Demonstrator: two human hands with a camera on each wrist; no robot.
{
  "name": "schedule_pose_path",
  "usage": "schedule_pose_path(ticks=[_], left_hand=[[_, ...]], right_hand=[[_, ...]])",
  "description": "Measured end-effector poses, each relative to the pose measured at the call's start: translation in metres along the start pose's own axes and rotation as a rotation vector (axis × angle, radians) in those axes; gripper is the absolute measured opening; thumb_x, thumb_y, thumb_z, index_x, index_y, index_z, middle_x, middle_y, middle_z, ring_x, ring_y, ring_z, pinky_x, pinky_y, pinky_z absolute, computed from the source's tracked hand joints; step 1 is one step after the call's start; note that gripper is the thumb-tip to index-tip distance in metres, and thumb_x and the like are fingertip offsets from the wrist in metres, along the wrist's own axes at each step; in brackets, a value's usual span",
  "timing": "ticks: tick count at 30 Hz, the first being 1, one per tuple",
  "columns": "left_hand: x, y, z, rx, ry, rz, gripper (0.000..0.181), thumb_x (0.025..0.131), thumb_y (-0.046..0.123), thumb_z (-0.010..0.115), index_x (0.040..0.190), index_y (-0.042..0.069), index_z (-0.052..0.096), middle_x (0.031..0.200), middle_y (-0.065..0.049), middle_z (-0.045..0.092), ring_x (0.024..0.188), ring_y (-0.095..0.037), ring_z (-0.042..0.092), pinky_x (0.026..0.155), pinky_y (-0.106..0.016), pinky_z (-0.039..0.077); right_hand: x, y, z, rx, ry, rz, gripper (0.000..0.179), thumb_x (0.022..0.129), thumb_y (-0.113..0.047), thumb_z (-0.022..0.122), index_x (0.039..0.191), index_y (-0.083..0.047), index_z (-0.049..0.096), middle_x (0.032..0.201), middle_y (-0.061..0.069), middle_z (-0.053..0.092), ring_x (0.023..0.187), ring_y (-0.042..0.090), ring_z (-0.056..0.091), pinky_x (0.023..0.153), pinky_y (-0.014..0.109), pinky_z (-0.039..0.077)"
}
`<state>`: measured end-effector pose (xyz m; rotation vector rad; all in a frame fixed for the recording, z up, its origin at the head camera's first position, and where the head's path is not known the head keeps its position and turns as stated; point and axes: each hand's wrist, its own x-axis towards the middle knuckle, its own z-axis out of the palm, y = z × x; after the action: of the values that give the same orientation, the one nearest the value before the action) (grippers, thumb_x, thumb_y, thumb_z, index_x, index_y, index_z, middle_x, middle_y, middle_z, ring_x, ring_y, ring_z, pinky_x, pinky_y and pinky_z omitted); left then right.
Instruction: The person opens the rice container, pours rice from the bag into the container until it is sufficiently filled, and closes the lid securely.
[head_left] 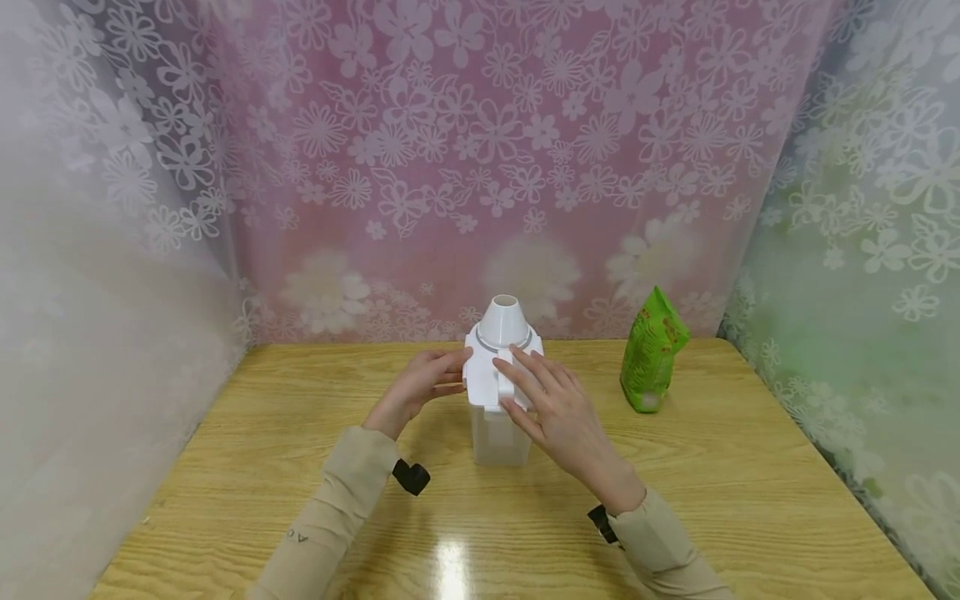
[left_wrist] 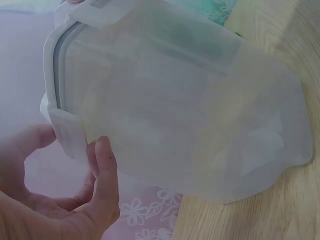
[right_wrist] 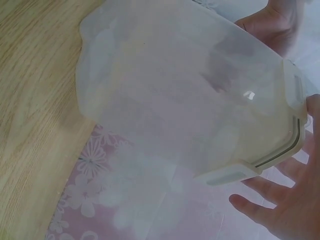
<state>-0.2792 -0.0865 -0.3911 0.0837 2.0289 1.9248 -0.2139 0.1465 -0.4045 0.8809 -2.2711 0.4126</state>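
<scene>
A translucent storage container (head_left: 501, 442) stands upright on the table, topped by a white lid (head_left: 482, 383) with a cone-shaped spout (head_left: 503, 323) and a raised handle strip. My left hand (head_left: 422, 385) is at the lid's left side. In the left wrist view its thumb and curled fingers pinch a white side latch (left_wrist: 70, 134) from both ends. Over the lid's front right lies my right hand (head_left: 561, 408), fingers spread across the handle strip. The right wrist view shows those fingers extended along the lid beside another latch (right_wrist: 232, 173).
A green printed bag (head_left: 651, 354) stands at the back right of the wooden table (head_left: 315, 433). Flowered curtains (head_left: 450, 167) hang behind and along both sides. Black straps (head_left: 411, 477) are on the wrists.
</scene>
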Motion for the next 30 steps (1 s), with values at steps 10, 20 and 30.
schedule_pose_path(ticks=[10,20,30], left_hand=[[0.001,0.000,-0.002,-0.093,-0.022,-0.054,0.048,0.102,0.029,0.062,0.131,-0.009,0.059,0.093,-0.003,0.070,0.079,-0.008,0.070,0.103,-0.040,0.051],[0.004,-0.007,-0.001,-0.200,-0.047,-0.068,0.029,0.102,0.024,0.061,0.109,-0.004,0.064,0.080,0.000,0.065,0.062,-0.002,0.055,0.077,-0.020,0.057],[0.007,-0.010,-0.001,-0.218,-0.061,-0.072,0.025,0.104,0.023,0.059,0.088,0.004,0.065,0.070,0.005,0.060,0.059,-0.001,0.052,0.074,-0.018,0.057]], right_hand=[[0.000,-0.003,-0.001,0.000,0.001,0.002,0.055,0.108,-0.053,0.034,0.149,-0.020,0.052,0.152,0.012,0.049,0.128,0.041,0.055,0.103,0.058,0.046],[-0.002,-0.005,-0.001,-0.004,0.027,-0.011,0.055,0.109,-0.052,0.033,0.147,-0.019,0.054,0.150,0.011,0.052,0.125,0.041,0.057,0.099,0.057,0.048],[-0.001,-0.007,-0.001,-0.003,0.031,-0.012,0.056,0.108,-0.054,0.032,0.147,-0.020,0.054,0.150,0.011,0.052,0.125,0.040,0.057,0.098,0.057,0.049]])
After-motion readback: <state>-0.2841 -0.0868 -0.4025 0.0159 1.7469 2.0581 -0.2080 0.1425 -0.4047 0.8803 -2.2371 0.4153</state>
